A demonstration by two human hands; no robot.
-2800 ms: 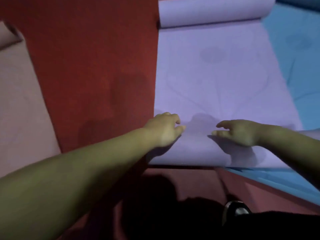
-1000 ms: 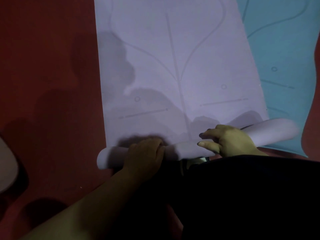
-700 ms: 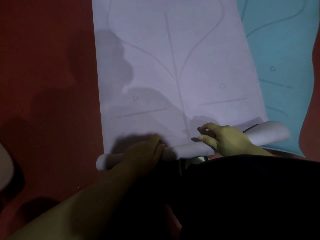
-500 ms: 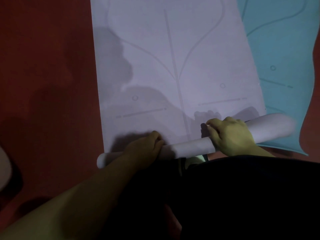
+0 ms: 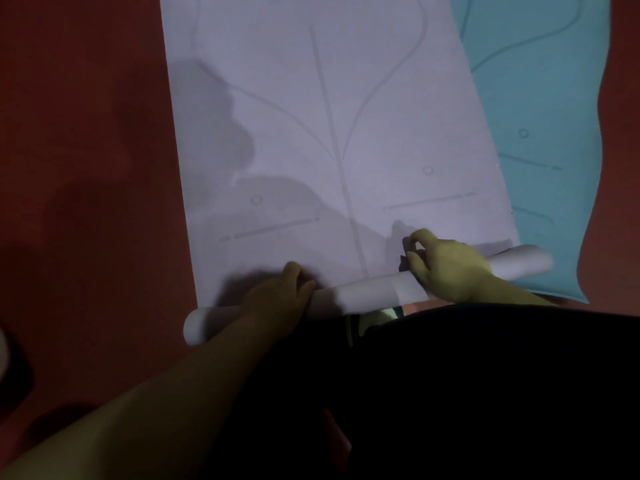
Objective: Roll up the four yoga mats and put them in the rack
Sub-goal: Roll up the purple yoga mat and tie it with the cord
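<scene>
Red floor [image 5: 86, 168] across the left side, dim and shadowed. Just right of it, a lilac yoga mat [image 5: 329, 116] lying flat, printed with a centre line, curved lines, small circles and dashed marks. At its near edge, a thin rolled section [image 5: 367, 292] running slantwise, left end [image 5: 194, 327] poking onto the red floor, right end [image 5: 519, 263] raised slightly higher in the picture and overlapping a neighbouring mat. Left hand [image 5: 277, 296] laid over the roll near its left part, fingers curled down around it, forearm reaching in from the lower left. Right hand [image 5: 446, 268] on the roll further right, fingers bent and gripping its top, fingertips touching the flat sheet. Dark clothing [image 5: 450, 393] filling the lower right. Furthest right, a light blue yoga mat [image 5: 540, 133] lying flat, partly beneath the lilac one's edge, with red floor beyond.
</scene>
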